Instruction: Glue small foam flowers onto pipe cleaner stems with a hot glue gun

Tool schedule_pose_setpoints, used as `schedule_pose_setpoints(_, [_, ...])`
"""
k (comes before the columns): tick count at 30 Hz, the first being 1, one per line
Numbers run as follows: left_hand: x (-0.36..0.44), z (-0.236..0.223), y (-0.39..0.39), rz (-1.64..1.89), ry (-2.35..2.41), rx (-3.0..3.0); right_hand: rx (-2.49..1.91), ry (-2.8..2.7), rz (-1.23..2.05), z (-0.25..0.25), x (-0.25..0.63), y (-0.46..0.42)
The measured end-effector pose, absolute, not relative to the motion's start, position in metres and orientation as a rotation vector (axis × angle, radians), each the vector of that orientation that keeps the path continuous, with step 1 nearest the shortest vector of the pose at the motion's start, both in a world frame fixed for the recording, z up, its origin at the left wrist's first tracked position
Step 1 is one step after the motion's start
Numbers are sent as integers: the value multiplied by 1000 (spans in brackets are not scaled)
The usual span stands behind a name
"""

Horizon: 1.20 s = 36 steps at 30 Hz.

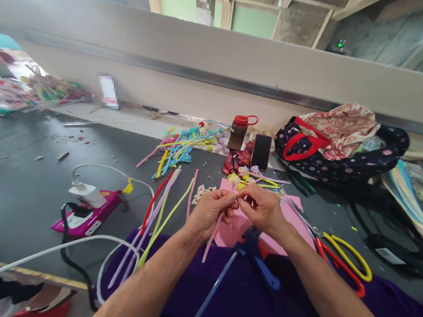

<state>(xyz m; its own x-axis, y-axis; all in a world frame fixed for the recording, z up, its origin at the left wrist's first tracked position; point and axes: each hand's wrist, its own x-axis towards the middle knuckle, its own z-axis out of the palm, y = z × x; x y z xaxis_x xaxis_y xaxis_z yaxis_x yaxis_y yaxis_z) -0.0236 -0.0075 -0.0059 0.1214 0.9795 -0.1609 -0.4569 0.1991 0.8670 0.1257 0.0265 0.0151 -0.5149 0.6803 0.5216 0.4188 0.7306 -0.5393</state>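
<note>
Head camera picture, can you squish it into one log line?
left hand: holds pink stem | right hand: beside left hand, grip unclear | nearby: pale flower, glue gun, scissors, pink sheet

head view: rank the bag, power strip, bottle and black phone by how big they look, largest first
1. Bag, clearly largest
2. Power strip, partly covered by a white plug
3. Bottle and black phone, too alike in size to rank
</note>
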Motion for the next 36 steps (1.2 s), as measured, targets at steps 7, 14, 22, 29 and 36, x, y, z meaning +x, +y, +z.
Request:
schedule_pose_setpoints(7, [-26, -1, -9, 1234, 831, 741, -1357, -2452, 432, 15, 170, -28])
schedule_pose_setpoints(14, [-28, 0, -10, 1270, 812, 781, -1739, -2536, 116, -15, 176, -75])
schedule_pose_setpoints(22, [-33, 3, -9, 1292, 835, 745, -1555, -2181, 693, -8, 182, -68])
schedule_pose_setpoints(29, [-33, 6, -11, 1270, 802, 724, -1132, -1456, 1411, -15, 195, -67])
schedule_pose_setpoints(36, [-33, 6, -12, 1184, 707, 565, -939, -1444, 1424, 8, 174, -53])
